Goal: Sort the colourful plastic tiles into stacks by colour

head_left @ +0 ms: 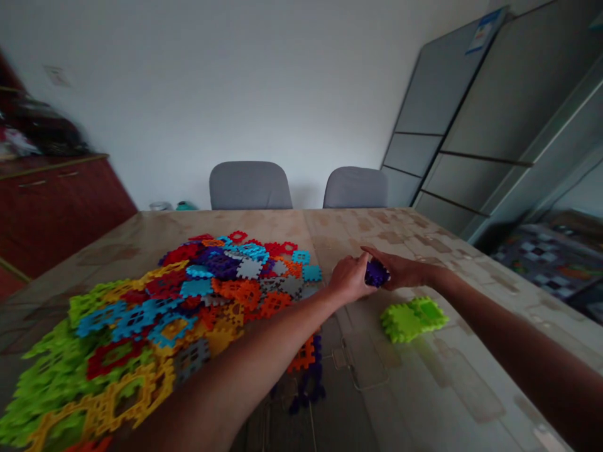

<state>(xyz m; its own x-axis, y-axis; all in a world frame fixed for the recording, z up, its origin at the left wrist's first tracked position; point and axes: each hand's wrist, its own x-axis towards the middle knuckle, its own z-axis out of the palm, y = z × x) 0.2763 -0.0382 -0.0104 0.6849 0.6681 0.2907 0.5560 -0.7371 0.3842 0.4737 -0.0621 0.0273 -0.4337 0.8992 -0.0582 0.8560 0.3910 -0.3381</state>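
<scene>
Between my two hands, a little above the table, is a dark purple toothed plastic building piece (377, 274). My left hand (349, 278) grips it from the left, fingers closed at its edge. From the right, my right hand (400, 269) has its fingers wrapped round the same piece, with the thumb and index finger near the left fingertips. Whether it is one piece or several together I cannot tell. Just below my right hand lies a lime green block of joined toothed pieces (413, 319). Left of my left forearm spreads a big pile of mixed interlocking pieces (193, 289).
The patterned table (475, 370) reaches to two grey chairs (250, 186) at its far side. Orange pieces (304, 355) and purple pieces (308, 384) lie by my left forearm. A red cabinet (61, 207) stands left, a grey fridge-like cabinet (433, 94) right.
</scene>
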